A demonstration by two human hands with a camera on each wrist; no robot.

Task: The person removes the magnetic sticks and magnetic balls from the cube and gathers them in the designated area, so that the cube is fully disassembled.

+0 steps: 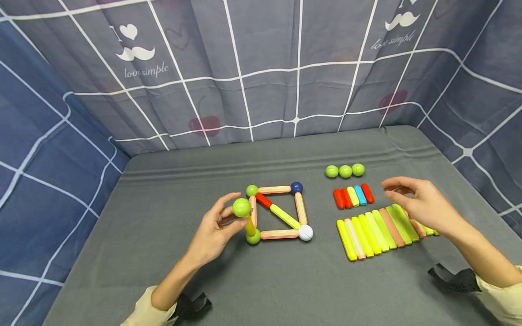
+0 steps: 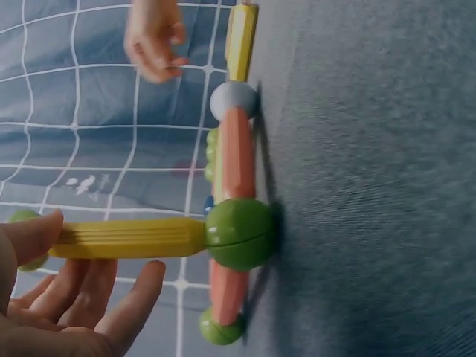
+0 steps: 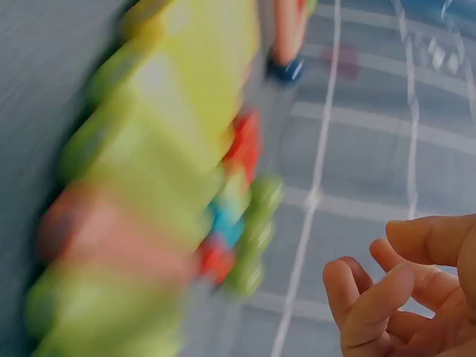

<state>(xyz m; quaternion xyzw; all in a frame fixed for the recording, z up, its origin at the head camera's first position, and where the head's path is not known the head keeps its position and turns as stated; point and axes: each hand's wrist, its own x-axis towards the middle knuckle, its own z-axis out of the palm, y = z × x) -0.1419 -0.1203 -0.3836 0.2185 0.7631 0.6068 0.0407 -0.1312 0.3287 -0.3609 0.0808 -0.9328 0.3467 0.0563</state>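
My left hand (image 1: 211, 233) pinches an upright yellow stick (image 2: 130, 238) near its upper end, thumb on one side and fingers on the other. A green ball (image 1: 242, 207) caps that stick. Its foot meets another green ball (image 2: 242, 234), one corner of a square frame of pinkish sticks (image 1: 279, 234). The other corners are a green ball (image 1: 252, 190), a dark blue ball (image 1: 296, 187) and a white ball (image 1: 306, 232). A red stick (image 1: 263, 200) and a yellow-green stick (image 1: 285, 217) form its diagonal. Over the long sticks, my right hand (image 1: 424, 206) hovers with loosely bent fingers, holding nothing.
Long yellow, green and pinkish sticks (image 1: 375, 231) lie side by side at the right, partly under my right hand. Behind them is a row of short coloured sticks (image 1: 353, 196), then three green balls (image 1: 345, 171). A checked cloth (image 1: 269, 99) hangs behind the grey table (image 1: 285, 285).
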